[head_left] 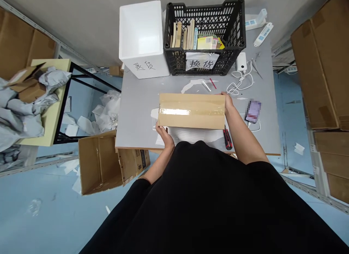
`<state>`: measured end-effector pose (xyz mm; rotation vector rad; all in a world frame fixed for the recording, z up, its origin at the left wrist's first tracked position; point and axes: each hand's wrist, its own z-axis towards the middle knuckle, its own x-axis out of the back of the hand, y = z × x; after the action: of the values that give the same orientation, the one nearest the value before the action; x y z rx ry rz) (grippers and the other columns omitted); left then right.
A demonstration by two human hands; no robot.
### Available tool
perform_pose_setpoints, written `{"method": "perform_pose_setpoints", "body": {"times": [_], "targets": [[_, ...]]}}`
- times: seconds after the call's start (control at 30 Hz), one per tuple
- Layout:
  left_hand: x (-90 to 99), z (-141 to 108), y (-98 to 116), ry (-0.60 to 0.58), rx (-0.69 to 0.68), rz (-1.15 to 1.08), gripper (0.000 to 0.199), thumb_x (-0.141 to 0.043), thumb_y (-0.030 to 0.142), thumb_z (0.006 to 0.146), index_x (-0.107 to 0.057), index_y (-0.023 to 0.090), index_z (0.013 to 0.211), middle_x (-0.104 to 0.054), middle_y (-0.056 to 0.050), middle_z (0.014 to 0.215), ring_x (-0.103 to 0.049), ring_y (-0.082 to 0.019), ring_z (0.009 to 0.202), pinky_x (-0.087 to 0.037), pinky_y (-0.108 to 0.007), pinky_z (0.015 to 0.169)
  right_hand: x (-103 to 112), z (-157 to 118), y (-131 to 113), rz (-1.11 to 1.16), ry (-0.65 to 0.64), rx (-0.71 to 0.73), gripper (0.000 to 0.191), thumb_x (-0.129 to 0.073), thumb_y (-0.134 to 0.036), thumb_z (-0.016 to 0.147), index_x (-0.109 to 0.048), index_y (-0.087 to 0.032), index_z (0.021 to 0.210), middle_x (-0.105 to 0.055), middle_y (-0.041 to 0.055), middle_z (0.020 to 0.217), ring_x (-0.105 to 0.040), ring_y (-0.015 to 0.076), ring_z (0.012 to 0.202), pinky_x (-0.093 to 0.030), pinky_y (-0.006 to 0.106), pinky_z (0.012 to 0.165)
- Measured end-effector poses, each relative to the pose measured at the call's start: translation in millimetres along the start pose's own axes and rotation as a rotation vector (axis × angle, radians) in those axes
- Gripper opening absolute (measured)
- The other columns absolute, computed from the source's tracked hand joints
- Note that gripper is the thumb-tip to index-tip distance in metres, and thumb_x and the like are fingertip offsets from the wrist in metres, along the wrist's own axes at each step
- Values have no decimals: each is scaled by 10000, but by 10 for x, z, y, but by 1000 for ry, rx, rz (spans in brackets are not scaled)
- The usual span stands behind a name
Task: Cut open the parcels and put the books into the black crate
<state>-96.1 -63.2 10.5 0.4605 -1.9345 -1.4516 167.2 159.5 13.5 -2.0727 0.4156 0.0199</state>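
A brown cardboard box (191,117) with clear tape along its top face is held between my two hands, over the grey table (136,101). My left hand (165,137) grips its near left corner, the fingers partly under it. At the far right corner, my right hand (228,101) is closed round the edge, with most fingers hidden behind the box. White foam sheet (188,135) shows on the table just below the box. A red and black utility knife (227,138) lies close to my right forearm.
Behind the box stand a white foam bin (151,66) and a black plastic crate (174,59) of books. A phone (253,111) and white cables (240,84) lie on the right. An open carton (100,163) sits on the floor, left of the table.
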Motion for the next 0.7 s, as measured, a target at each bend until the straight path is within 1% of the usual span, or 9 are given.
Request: {"method": "perform_pose_setpoints", "body": {"times": [0.07, 0.13, 0.23, 0.3, 0.33, 0.4, 0.5, 0.6, 0.7], "targets": [[35, 46, -1, -3, 2, 21, 498, -134, 496, 1033, -291, 302, 1463, -377, -138, 1535, -410, -177, 1428, -403, -406, 1120, 59, -25, 65, -15, 50, 57, 314, -603, -512, 810, -510, -228, 715, -556, -29, 638, -592, 166, 675, -523, 284, 633], [80, 101, 15, 21, -7, 35, 484, -145, 460, 1029, -351, 271, 1424, -421, -135, 1495, -412, -187, 1419, -365, -420, 1148, 231, -95, 220, -96, 142, 157, 273, -547, -475, 832, -505, -226, 728, -560, -30, 688, -581, 155, 713, -509, 279, 684], [147, 166, 113, 116, -95, 49, 475, -184, 403, 1013, -388, 236, 1408, -409, -148, 1491, -382, -205, 1437, -305, -425, 1188, 714, -321, 627, -453, 319, 262, 128, -523, -343, 813, -510, -220, 784, -585, -13, 810, -570, 155, 824, -485, 315, 847], [166, 175, 242, 145, -220, 106, 482, -260, 395, 995, -395, 224, 1425, -383, -163, 1518, -331, -238, 1473, -246, -458, 1217, 1093, -549, 961, -740, 429, 240, 117, -545, -294, 787, -516, -208, 861, -610, 53, 936, -566, 207, 955, -436, 394, 975], [159, 168, 322, 120, -291, 158, 487, -316, 402, 982, -413, 225, 1424, -380, -163, 1530, -295, -261, 1495, -213, -490, 1228, 1265, -674, 1126, -850, 468, 211, 161, -549, -296, 793, -519, -195, 915, -614, 101, 1010, -555, 243, 1022, -406, 434, 1017], [95, 131, 499, -6, -423, 299, 485, -435, 421, 942, -483, 244, 1391, -410, -143, 1533, -221, -310, 1528, -146, -568, 1233, 1528, -912, 1418, -1004, 494, 126, 295, -575, -341, 807, -514, -162, 1033, -589, 188, 1142, -523, 313, 1113, -362, 496, 1057], [-127, 27, 745, -287, -600, 514, 439, -549, 454, 892, -601, 290, 1296, -501, -96, 1490, -202, -346, 1534, -48, -617, 1235, 1715, -1150, 1699, -1153, 412, 30, 392, -601, -358, 799, -493, -135, 1104, -540, 244, 1228, -488, 378, 1170, -345, 530, 1059], [-423, -105, 896, -514, -776, 636, 478, -546, 510, 895, -607, 310, 1326, -518, -72, 1497, -254, -338, 1519, -18, -587, 1249, 1771, -1205, 1781, -1200, 343, 16, 355, -583, -298, 785, -474, -148, 1088, -519, 237, 1230, -480, 383, 1178, -362, 526, 1039], [-658, -204, 950, -627, -877, 707, 575, -509, 567, 906, -545, 306, 1418, -479, -65, 1542, -276, -324, 1514, -43, -563, 1258, 1795, -1171, 1729, -1138, 247, 9, 327, -603, -284, 749, -446, -193, 1021, -528, 197, 1185, -529, 346, 1101, -410, 500, 989]]}}
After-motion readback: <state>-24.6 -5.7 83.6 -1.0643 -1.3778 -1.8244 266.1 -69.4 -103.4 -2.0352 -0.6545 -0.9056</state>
